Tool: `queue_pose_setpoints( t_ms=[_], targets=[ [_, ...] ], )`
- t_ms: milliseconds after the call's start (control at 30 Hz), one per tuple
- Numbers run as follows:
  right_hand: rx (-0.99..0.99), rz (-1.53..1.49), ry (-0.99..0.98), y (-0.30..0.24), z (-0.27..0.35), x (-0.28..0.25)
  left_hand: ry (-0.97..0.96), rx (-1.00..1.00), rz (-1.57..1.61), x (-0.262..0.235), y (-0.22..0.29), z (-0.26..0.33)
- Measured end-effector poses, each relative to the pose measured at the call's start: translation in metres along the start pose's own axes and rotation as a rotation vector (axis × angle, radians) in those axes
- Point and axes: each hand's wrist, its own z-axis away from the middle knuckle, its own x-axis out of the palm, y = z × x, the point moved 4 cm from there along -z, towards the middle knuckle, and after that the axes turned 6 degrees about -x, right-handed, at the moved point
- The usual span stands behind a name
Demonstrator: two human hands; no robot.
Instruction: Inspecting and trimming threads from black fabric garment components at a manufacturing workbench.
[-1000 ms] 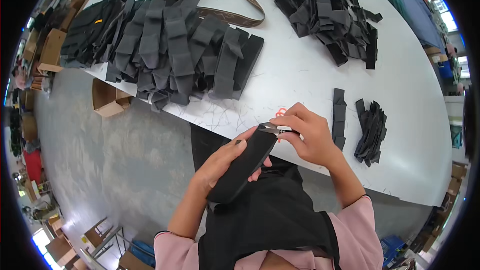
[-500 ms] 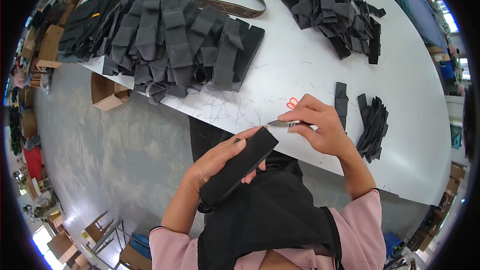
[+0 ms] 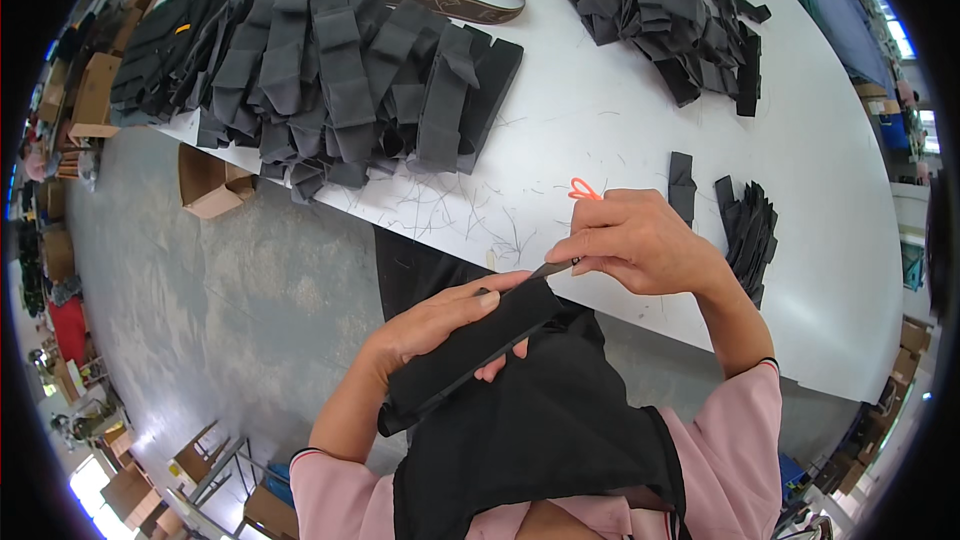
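A black folded fabric piece (image 3: pixel 470 340), long and narrow, lies slanted across my left hand (image 3: pixel 440 318). The left thumb rests on its upper side, and fingertips show beneath its lower edge. Between the thumb and fingers of my right hand (image 3: pixel 640 245) is a pair of thread snips (image 3: pixel 553 268), its narrow blade pointing left and down. The blade tip meets the upper end of the fabric piece, by the left fingertips. Most of the snips' handle is hidden in my right hand. An orange loop (image 3: pixel 582 188) shows just beyond the right knuckles; what it belongs to is unclear.
On the white table (image 3: pixel 590 120), a large heap of dark fabric pieces (image 3: pixel 340 70) covers the left. Another heap (image 3: pixel 660 20) lies far right. A small bundle of strips (image 3: pixel 748 230) and a single strip (image 3: pixel 682 190) lie near my right hand. Loose threads (image 3: pixel 450 210) are scattered nearby.
My right hand has moved slightly down, bringing the snips' blade onto the upper end of the fabric piece. My left hand has tilted the piece flatter and shifted a little left.
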Motion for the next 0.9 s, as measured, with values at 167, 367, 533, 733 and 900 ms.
queue_pose_setpoints(
  t_ms=[167, 367, 533, 733, 900],
  targets=[
    [0.086, -0.206, 0.237, 0.008, 0.014, 0.006, -0.018, 0.028, 0.042, -0.001, 0.0, -0.002],
    [0.127, -0.202, 0.212, 0.007, 0.013, 0.015, 0.009, 0.016, -0.024, -0.001, 0.003, -0.002],
    [0.193, -0.298, 0.394, 0.008, 0.02, 0.032, 0.342, 0.201, -0.484, -0.001, 0.007, -0.003],
    [0.39, -0.263, 0.647, 0.0, 0.03, 0.041, 0.936, 0.633, -1.226, 0.002, 0.012, -0.002],
    [0.455, -0.07, 0.633, -0.007, 0.025, 0.055, 1.157, 0.794, -1.483, 0.01, 0.015, -0.002]
  ],
)
